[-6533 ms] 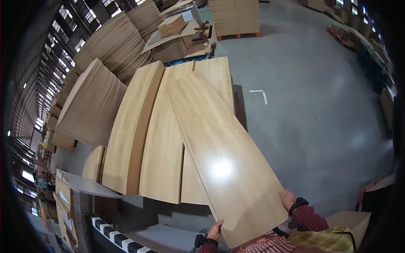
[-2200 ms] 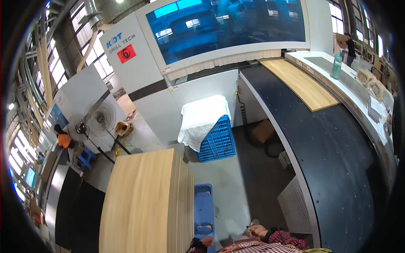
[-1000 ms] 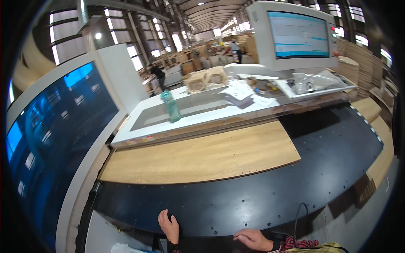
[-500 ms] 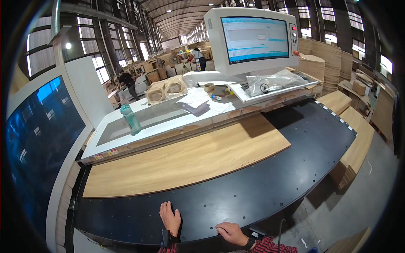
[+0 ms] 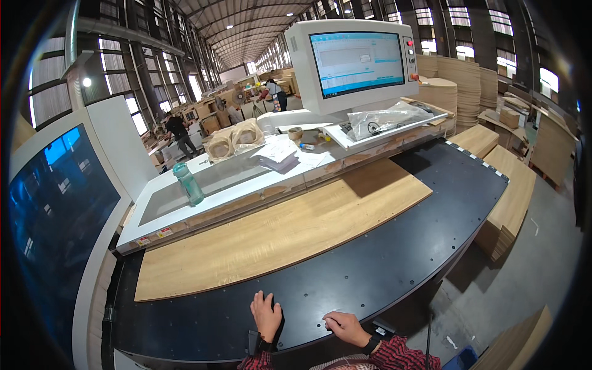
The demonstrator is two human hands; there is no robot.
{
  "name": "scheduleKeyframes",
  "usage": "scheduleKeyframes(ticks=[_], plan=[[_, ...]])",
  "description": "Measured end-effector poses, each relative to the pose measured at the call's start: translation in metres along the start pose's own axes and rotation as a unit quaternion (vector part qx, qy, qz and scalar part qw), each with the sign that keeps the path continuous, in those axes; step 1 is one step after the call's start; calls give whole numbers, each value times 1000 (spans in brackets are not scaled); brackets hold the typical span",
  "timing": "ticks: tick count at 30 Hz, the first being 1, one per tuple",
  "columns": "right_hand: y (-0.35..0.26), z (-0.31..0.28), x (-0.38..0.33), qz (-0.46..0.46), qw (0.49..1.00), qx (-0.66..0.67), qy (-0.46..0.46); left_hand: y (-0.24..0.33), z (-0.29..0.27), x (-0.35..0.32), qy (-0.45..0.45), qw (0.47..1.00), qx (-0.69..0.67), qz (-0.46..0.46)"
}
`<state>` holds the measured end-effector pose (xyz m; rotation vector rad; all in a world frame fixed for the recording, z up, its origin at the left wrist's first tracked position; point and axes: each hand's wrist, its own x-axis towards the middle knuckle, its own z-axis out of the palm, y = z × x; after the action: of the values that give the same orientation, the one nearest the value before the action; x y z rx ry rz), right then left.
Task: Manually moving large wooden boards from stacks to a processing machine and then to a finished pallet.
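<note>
A long wood-grain board (image 5: 277, 237) lies on the dark table (image 5: 394, 259), its far side along the white machine bed. My left hand (image 5: 266, 316) rests flat on the table near its front edge, fingers spread, just short of the board and holding nothing. Farther right, my right hand (image 5: 347, 328) lies at the front edge with its fingers curled in. Nothing shows in it, though its palm is hidden. Neither hand touches the board.
Beyond the board, the machine top carries a green bottle (image 5: 188, 184), papers (image 5: 279, 153), a tape roll (image 5: 295, 132) and a monitor (image 5: 357, 65). A dark glossy panel (image 5: 58, 216) stands left. Stacked boards (image 5: 509, 200) sit right. Two people work far off.
The board has slid to the right along the machine bed. The view has shifted a little. Both hands stay near the table's front edge.
</note>
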<state>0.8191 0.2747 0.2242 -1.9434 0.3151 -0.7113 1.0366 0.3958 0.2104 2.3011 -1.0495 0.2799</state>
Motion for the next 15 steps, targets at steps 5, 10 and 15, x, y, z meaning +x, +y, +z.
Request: scheduleKeyframes(ticks=[5,10,15], plan=[[-5,12,1,46,998,-7,50,-7,-5,23,-43,995,-62,65],[-13,19,3,81,993,-26,84,-23,1,91,-4,991,0,136],[-9,28,2,86,986,-36,139,-56,36,141,-57,985,95,130]])
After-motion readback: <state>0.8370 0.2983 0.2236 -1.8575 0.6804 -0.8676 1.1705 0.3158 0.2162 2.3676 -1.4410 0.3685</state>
